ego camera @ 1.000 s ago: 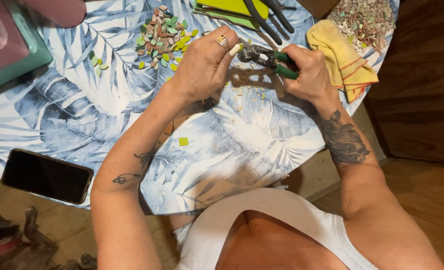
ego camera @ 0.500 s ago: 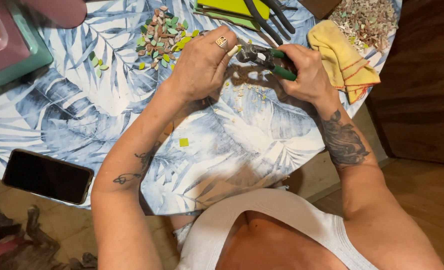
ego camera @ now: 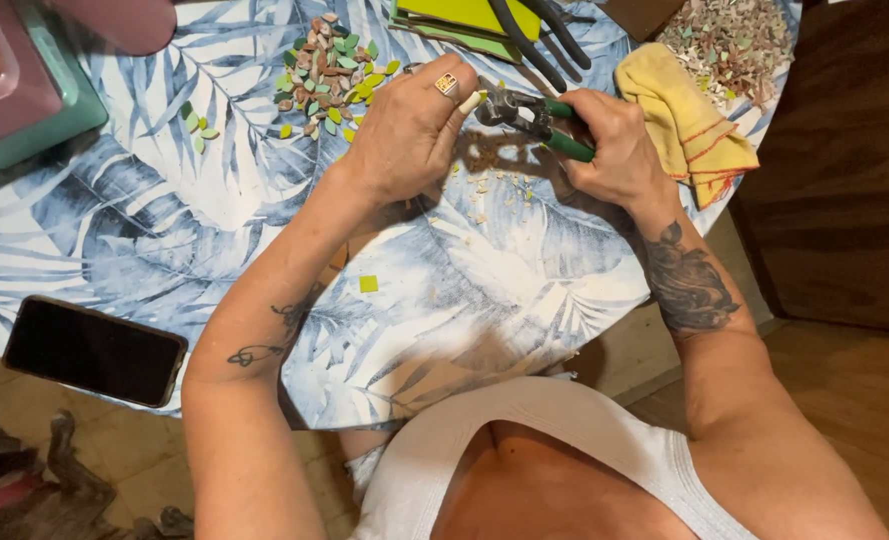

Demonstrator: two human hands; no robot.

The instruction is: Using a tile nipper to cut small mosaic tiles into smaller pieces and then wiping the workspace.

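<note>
Fingers of your left hand [ego camera: 409, 130] pinch a small, pale cream tile piece [ego camera: 472, 101] at its tip, feeding it into the steel head of the green-handled metal nippers [ego camera: 534, 120]. Your right hand [ego camera: 614, 150] is clenched round the smooth green grips, with the jaws meeting the tile piece just beside your left fingertips.

Below both hands, pale crumbs and chips [ego camera: 489, 190] lie scattered on the glossy tablecloth printed with blue and white palm leaves [ego camera: 114, 240]. Nearer your body, beneath your left wrist, sits a single small square green tile [ego camera: 368, 284], flat and well apart from the rest.

Beyond your left hand lies a heap of leaf-shaped tile pieces in green, yellow-green and dull brown [ego camera: 329, 75]. Beyond the nippers rest flat lime-green sheets [ego camera: 454, 14] with a second pair of black-handled pliers [ego camera: 539, 40] across them. Just to the outside of your right hand is a soft, crumpled yellow cloth with red stitching [ego camera: 689, 120], and past it a pile of rough broken shards [ego camera: 734, 40]. Far out past your left forearm lies a black rectangular phone [ego camera: 94, 350], screen dark.
</note>
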